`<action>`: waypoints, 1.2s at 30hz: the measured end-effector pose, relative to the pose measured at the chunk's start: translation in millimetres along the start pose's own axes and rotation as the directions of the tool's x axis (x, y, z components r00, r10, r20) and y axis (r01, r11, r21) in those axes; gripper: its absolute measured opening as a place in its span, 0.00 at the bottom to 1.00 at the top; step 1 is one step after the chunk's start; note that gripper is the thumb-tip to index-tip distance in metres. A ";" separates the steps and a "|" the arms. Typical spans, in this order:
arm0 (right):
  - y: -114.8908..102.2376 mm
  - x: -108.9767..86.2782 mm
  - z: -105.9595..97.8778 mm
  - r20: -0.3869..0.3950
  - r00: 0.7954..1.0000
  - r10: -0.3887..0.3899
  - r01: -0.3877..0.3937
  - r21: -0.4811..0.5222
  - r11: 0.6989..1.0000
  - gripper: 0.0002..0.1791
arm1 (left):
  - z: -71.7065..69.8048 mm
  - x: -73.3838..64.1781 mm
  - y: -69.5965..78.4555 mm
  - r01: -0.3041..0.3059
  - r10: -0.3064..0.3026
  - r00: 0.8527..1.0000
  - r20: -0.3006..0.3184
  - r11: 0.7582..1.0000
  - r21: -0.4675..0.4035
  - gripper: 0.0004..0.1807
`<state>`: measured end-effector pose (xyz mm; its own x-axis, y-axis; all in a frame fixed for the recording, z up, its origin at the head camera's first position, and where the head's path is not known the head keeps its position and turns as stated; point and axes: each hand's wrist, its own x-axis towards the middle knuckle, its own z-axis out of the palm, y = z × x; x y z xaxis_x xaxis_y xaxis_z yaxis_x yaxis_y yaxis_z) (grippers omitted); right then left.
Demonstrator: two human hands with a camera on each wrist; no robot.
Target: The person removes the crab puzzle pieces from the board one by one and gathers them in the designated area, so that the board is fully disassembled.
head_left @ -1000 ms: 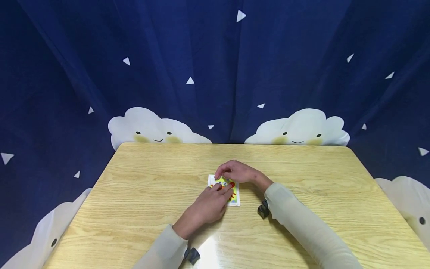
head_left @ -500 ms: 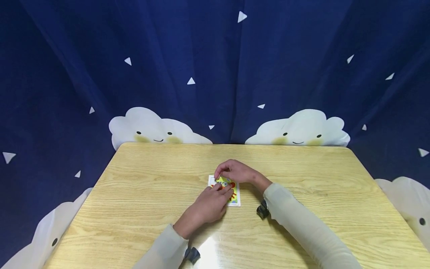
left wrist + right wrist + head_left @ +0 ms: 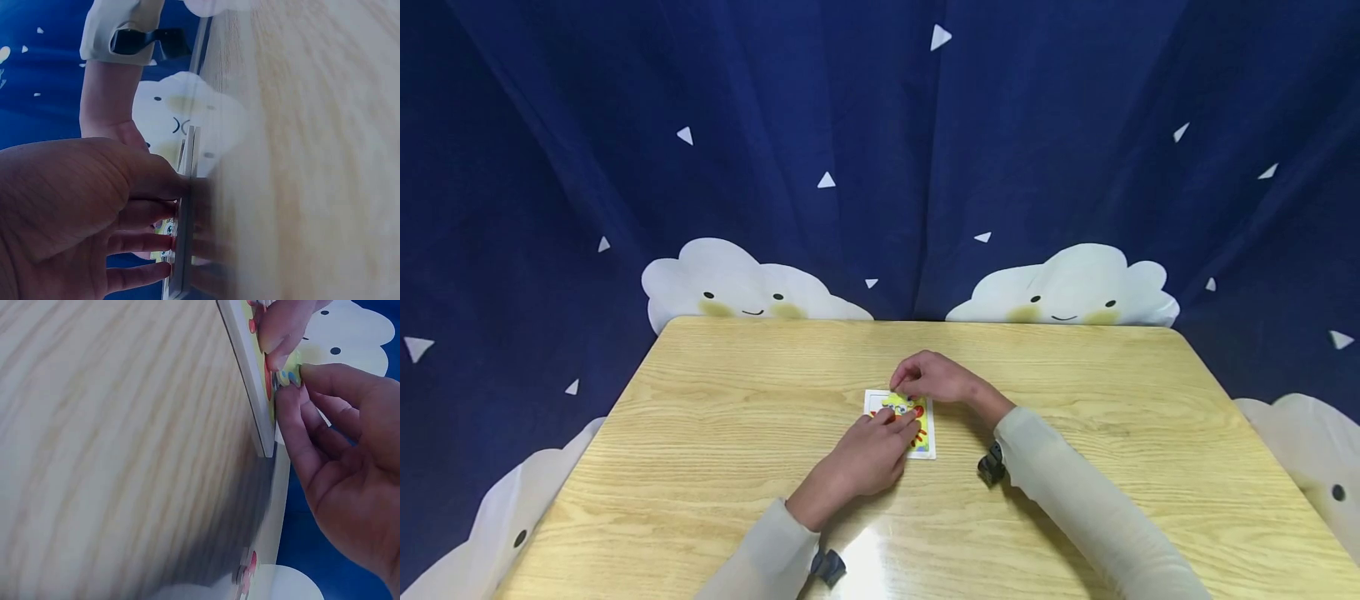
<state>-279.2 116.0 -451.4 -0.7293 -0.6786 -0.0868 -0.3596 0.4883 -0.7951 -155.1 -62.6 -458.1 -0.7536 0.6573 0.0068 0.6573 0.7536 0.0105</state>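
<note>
A small white-edged puzzle board with a yellow and red picture lies flat on the table. My left hand rests on it from the front left, its fairly straight fingers pressing the face. In the left wrist view its thumb lies along the edge of the board. At the board's far edge my right hand pinches a small yellow-green puzzle piece with blue spots between thumb and index finger. The right wrist view has this piece tilted against the picture, close beside the left fingertips.
The board sits on a light wooden table, backed by a dark blue curtain with white clouds. A small red and pink thing shows low in the right wrist view. Each wrist wears a black camera strap.
My right hand has shifted slightly right and away from me, showing more of the board's yellow upper part. The left hand and the board have stayed in place.
</note>
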 end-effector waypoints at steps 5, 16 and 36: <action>2.1 0.6 -0.9 0.002 1.000 0.010 -0.009 -0.036 0.999 0.05 | -0.1 -0.6 -0.4 -0.002 0.002 1.000 -0.014 1.000 -0.007 0.24; 5.7 -0.8 0.0 -0.013 1.000 -0.025 0.024 -0.083 0.996 0.06 | -3.5 -0.6 0.6 -0.008 0.008 1.000 -0.015 1.000 -0.004 0.24; 0.4 1.6 0.4 -0.005 1.000 0.028 -0.028 -0.064 0.998 0.08 | 0.5 0.1 0.5 0.005 -0.005 1.000 -0.002 1.000 -0.011 0.24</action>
<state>-280.2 114.9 -452.1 -0.7418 -0.6622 -0.1060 -0.3755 0.5411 -0.7525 -154.9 -62.2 -458.6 -0.7569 0.6534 0.0085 0.6534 0.7567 0.0216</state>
